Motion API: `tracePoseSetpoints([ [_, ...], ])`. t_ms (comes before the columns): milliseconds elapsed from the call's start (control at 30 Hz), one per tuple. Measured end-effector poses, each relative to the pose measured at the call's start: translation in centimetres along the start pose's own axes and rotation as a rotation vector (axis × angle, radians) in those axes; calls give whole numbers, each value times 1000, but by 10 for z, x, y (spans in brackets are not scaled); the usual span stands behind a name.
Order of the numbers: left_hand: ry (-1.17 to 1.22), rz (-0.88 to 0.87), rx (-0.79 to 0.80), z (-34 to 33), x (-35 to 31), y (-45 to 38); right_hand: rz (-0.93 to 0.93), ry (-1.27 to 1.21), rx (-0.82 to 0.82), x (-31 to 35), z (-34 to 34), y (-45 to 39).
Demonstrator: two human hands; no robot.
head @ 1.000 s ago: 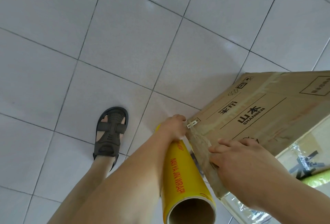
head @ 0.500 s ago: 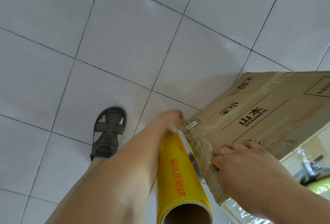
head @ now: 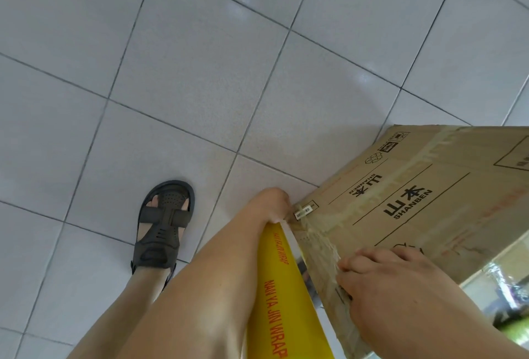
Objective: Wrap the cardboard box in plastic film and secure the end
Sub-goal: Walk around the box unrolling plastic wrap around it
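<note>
A brown cardboard box [head: 429, 186] printed SHANBEN fills the lower right, its near corner covered with crinkled clear film [head: 320, 247]. A yellow roll of plastic wrap [head: 274, 287] with red lettering stands almost upright beside that corner. My left hand [head: 272, 204] grips the roll's far end, right at the box corner. My right hand [head: 380, 284] lies flat on the box's near edge, fingers pressing the film against the cardboard. The roll's near end is cut off by the frame.
Pale grey floor tiles [head: 200, 72] spread all around. A foot in a dark sandal [head: 163, 229] stands left of the roll. Shiny film and a green object [head: 512, 327] show below the box at the right edge.
The roll has come closer to the camera, so its open near end has left the frame. My left hand stays at the box corner; my right hand keeps pressing the film.
</note>
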State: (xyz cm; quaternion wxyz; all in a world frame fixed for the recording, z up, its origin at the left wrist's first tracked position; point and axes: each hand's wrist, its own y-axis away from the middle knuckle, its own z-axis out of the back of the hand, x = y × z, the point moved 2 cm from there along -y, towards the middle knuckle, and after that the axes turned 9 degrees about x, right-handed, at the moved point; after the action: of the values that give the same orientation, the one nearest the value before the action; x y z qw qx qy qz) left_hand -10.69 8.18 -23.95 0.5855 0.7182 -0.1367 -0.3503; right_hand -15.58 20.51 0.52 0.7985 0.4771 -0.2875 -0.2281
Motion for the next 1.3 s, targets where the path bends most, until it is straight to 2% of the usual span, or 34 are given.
tracePoseSetpoints([
  [100,264,-2,-213,8,5,-7,10,-3,-21,-3,-1,-1],
  [167,375,-9,-264,11,3,-12,-2,2,-28,-5,-3,-2],
  [333,562,-67,-49,-10,-28,-18,29,-13,105,-8,3,-5],
  [467,587,-165,144,-9,-29,-5,-4,43,230,-9,3,-3],
  [533,392,-174,198,-9,-25,4,12,48,296,1,21,-6],
  [567,257,-173,164,-13,-23,5,-10,72,278,5,31,-11],
  [667,-20,-130,85,-19,-21,15,25,172,435,9,36,-20],
  [800,-214,-62,153,-23,-25,24,-18,203,614,13,15,-38],
  [967,-196,-43,107,-24,-25,31,-41,256,670,14,15,-41],
  [1200,-97,-87,180,-54,-22,36,-54,331,693,24,22,-37],
  [1300,-48,-83,123,-56,-19,39,-65,340,719,23,20,-31],
])
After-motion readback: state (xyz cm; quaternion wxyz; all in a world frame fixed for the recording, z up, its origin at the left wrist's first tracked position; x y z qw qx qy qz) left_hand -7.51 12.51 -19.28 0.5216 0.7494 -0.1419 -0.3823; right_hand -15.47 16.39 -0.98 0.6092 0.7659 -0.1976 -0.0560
